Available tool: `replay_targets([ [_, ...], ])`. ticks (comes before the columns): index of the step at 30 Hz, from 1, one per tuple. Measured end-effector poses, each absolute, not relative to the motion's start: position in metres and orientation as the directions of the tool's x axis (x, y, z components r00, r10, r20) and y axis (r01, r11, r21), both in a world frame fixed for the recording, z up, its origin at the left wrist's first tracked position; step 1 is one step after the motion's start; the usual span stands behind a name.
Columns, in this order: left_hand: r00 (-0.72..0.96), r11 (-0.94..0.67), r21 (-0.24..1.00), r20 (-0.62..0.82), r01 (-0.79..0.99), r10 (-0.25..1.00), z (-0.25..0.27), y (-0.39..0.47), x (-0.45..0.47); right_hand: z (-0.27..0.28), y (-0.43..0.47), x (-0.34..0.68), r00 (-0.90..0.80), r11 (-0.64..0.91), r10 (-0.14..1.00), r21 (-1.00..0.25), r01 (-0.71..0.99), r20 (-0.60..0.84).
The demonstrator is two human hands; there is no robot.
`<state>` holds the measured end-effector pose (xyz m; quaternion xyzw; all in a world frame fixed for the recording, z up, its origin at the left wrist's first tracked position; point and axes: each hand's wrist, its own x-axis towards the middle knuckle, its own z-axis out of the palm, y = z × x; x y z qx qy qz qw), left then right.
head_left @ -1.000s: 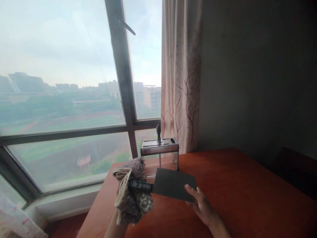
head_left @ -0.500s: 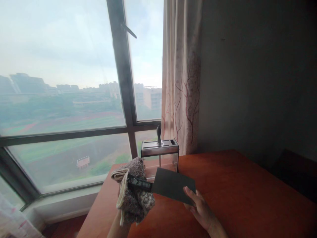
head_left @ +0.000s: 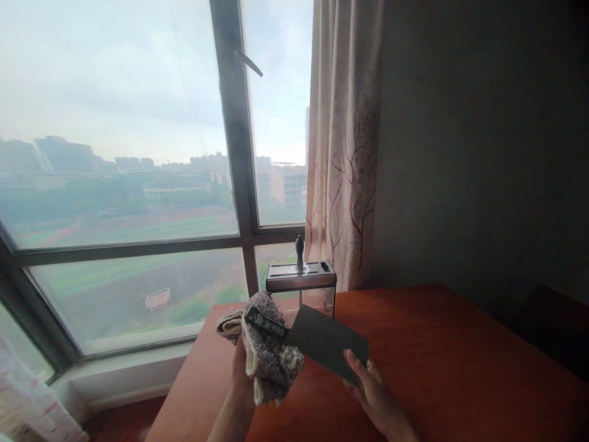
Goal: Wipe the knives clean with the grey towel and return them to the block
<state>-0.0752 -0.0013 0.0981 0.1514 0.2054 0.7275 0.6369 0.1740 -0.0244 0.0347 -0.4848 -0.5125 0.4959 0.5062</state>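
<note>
A person holds a broad knife (head_left: 315, 337) in both hands above a reddish-brown surface (head_left: 442, 362), beside a large window (head_left: 129, 178) and a patterned curtain (head_left: 345, 159). The left hand (head_left: 242, 376) grasps a bunched, fluffy towel (head_left: 272, 371) from beneath; most of its fingers are hidden by the folds. The knife's dark handle (head_left: 267, 323) lies tilted across the towel, its end uncovered, and whether the left hand also grips it through the cloth cannot be told. The right hand (head_left: 368, 377) clasps the far end of the wide, dark blade, thumb on the near face and fingertips out of sight behind. The knife hangs between the two hands, clear of the surface, its blade sloping down toward the right. Just beyond stands a clear-sided box (head_left: 301, 277) with a slotted top, a second dark handle (head_left: 299, 250) upright above it.

Which long side carries the cutting edge is too dim to tell, so handling well would seem to call for care at both: right thumb flat on the face, fingertips behind it rather than curled around a rim. A firm, thick fold of towel pressed to the handle should steady that end, with loose corners tucked away from the blade. Small, slow shifts of the cloth would suit best, the blade angled away from the left wrist.
</note>
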Motion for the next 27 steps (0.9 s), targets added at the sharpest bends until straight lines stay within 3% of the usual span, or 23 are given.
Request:
replay_targets([
  [4, -0.096, 0.067, 0.564, -0.253, -0.823, 0.963, 0.099, -0.01, -0.068, 0.039, -0.025, 0.161, -0.009, -0.02, 1.0, -0.996, -0.085, -0.019],
  [9, -0.104, 0.127, 0.646, -0.306, -0.753, 0.946, 0.101, -0.018, -0.044, 0.028, -0.024, 0.153, 0.001, 0.042, 0.999, -0.995, -0.09, 0.042],
  [14, -0.168, 0.084, 0.665, -0.306, -0.742, 0.937, 0.104, -0.022, -0.03, 0.025, -0.028, 0.151, -0.106, 0.248, 0.966, -0.961, 0.122, 0.236],
  [16, -0.195, 0.075, 0.669, -0.319, -0.74, 0.928, 0.105, -0.02, -0.034, 0.031, -0.03, 0.151, -0.185, 0.383, 0.92, -0.89, 0.246, 0.345],
  [19, -0.217, 0.067, 0.667, -0.334, -0.742, 0.917, 0.11, -0.015, -0.043, 0.043, -0.032, 0.151, -0.328, 0.605, 0.796, -0.684, 0.408, 0.508],
  [23, -0.268, 0.006, 0.675, -0.301, -0.738, 0.915, 0.118, -0.011, -0.057, 0.055, -0.035, 0.152, -0.472, 0.737, 0.668, -0.421, 0.529, 0.576],
  [25, -0.306, -0.043, 0.686, -0.267, -0.726, 0.914, 0.122, -0.01, -0.064, 0.055, -0.037, 0.151, -0.485, 0.744, 0.66, -0.406, 0.531, 0.574],
  [27, -0.363, -0.11, 0.69, -0.233, -0.716, 0.902, 0.125, -0.008, -0.074, 0.052, -0.04, 0.149, -0.454, 0.712, 0.702, -0.514, 0.479, 0.549],
])
